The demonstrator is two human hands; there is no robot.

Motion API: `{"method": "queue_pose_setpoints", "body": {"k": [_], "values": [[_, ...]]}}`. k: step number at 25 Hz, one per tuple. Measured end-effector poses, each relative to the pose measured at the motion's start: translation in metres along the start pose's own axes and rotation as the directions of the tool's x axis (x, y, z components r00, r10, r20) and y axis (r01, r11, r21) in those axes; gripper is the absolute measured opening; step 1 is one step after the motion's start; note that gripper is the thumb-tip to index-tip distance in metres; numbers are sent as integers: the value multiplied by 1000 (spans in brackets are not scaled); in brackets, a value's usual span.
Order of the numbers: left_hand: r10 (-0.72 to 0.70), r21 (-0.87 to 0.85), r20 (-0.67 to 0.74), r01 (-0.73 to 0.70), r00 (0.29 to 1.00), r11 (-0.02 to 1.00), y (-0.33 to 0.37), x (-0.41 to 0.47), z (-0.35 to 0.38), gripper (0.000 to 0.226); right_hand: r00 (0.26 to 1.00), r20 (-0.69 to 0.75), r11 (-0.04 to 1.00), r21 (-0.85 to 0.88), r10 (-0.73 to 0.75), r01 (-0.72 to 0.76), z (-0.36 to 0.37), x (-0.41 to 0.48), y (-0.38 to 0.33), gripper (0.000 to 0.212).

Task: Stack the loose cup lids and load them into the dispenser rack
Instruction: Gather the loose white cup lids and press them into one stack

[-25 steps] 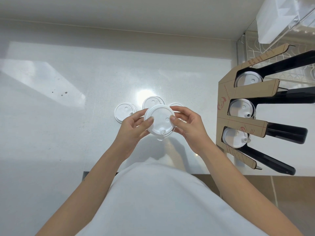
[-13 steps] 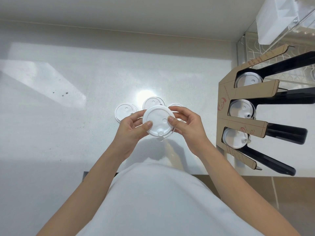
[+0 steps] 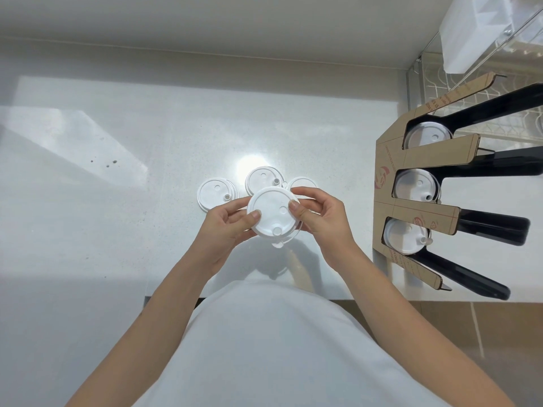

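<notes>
While our left hand (image 3: 226, 227) and right hand (image 3: 321, 221) stay clamped on the held lid stack (image 3: 271, 214), its spout has turned from 6 toward 5 o'clock since a second ago: we're squaring it up, we judge. Three loose lids (image 3: 216, 195) lie at 12 on the counter (image 3: 117, 218). Dispenser rack (image 3: 390, 183) at 3, lids in every slot.

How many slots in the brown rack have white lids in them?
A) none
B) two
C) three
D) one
C: the rack shows three slots, and a white lid sits in each: the top lid, the middle lid and the bottom lid.
</notes>
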State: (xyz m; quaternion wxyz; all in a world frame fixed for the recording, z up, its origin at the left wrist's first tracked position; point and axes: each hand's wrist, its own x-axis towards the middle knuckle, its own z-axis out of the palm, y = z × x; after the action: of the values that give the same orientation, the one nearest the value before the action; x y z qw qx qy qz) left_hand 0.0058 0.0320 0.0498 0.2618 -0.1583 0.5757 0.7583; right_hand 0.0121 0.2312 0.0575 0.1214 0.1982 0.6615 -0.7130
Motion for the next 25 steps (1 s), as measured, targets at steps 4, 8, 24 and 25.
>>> {"method": "queue_pose_setpoints", "body": {"k": [4,8,24,25], "values": [[-30,-11,-54,29,998,1000,-8,3,-2,31,999,38,999,-29,23,-22,2,6,3,26],[-38,-37,-147,33,988,999,-13,5,-8,30,998,-58,994,-112,5,-11,-6,26,11,24],[-131,-189,-396,59,909,980,-12,1,-25,13,988,61,311,-950,139,15,-35,112,29,70],[-156,-212,-391,76,907,974,-11,2,-26,14,987,41,324,-946,156,-11,-37,111,31,71]]}}
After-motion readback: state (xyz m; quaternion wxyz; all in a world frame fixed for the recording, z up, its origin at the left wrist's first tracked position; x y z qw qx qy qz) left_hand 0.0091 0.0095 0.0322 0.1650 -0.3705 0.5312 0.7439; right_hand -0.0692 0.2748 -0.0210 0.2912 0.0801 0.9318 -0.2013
